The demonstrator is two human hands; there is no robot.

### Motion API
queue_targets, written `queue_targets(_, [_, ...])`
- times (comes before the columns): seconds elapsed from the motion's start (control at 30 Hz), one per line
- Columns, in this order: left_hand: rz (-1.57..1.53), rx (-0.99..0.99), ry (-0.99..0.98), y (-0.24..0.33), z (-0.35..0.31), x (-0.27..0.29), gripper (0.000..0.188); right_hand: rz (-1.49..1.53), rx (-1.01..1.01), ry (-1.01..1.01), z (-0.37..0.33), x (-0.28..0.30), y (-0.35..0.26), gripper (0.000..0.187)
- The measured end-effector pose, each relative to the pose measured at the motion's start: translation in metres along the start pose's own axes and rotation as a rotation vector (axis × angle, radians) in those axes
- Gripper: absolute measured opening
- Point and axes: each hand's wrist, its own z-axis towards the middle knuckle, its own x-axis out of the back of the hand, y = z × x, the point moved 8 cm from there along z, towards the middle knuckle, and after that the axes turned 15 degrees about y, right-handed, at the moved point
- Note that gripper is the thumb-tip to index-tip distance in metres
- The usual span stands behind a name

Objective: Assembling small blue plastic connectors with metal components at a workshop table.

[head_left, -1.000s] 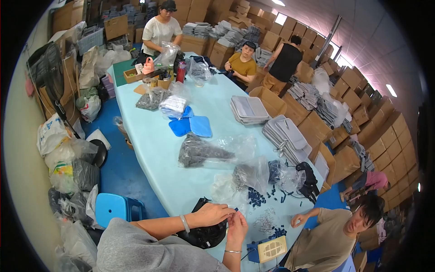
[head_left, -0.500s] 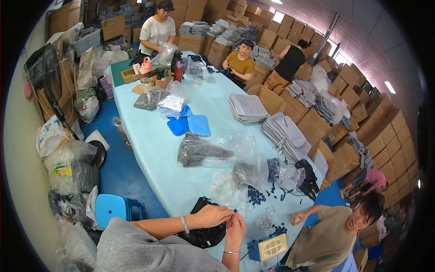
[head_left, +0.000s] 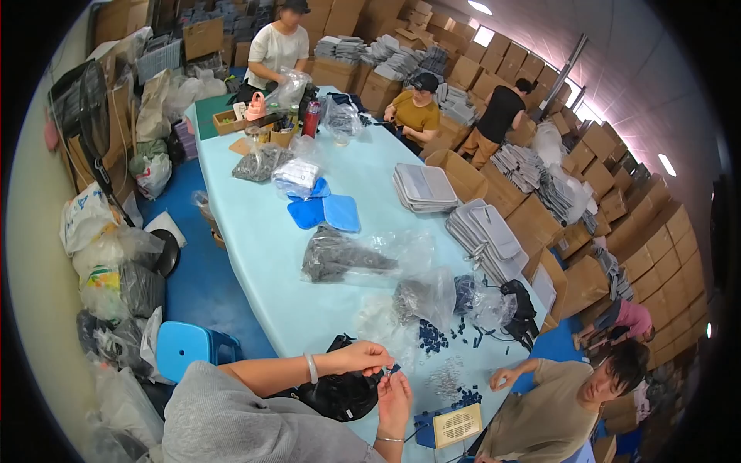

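A small dark-blue piece (head_left: pixel 394 370) sits at the meeting fingertips of both hands, raised near the close edge of a long, pale-blue-covered table (head_left: pixel 266 255). The bare left hand (head_left: pixel 364 358), with a pale bangle (head_left: pixel 311 368) at its wrist, pinches it from the left; the bare right hand (head_left: pixel 394 397) grips it from below with thumb and fingers. At this size I cannot tell whether it is one part or two being held together.

Just below the left hand lies a shiny black soft bag-like item (head_left: pixel 347 397). To the right of the hands, small clear bits (head_left: pixel 445 376) are scattered on the table between a loose heap of dark-blue pieces (head_left: pixel 434 337) and a smaller dark-blue cluster (head_left: pixel 465 397). Near that cluster stands a blue box with a vented cream face (head_left: pixel 457 424), beside a co-worker in a beige shirt (head_left: pixel 540 409).

Farther up the table are a clear plastic bag with dark grey contents (head_left: pixel 340 256), bright-blue flat pads (head_left: pixel 340 213) and stacked grey panels (head_left: pixel 494 235).
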Motion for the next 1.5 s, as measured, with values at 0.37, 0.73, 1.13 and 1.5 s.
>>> queue_targets(0.37, [-0.176, 0.045, -0.015, -0.03, -0.011, -0.011, 0.022, 0.024, -0.045, 0.003, -0.008, 0.008, 0.013, 0.011])
queue_targets(0.73, [-0.157, 0.014, -0.03, -0.034, -0.012, -0.012, 0.02, 0.008, -0.043, -0.013, -0.009, 0.013, 0.018, 0.01])
queue_targets(1.13, [-0.161, 0.02, -0.009, -0.034, -0.014, -0.013, 0.019, 0.018, -0.044, 0.005, -0.011, 0.015, 0.018, 0.008])
queue_targets(1.5, [-0.152, 0.029, -0.014, -0.031, -0.009, -0.013, 0.019, 0.016, -0.032, 0.01, -0.006, 0.014, 0.016, 0.008])
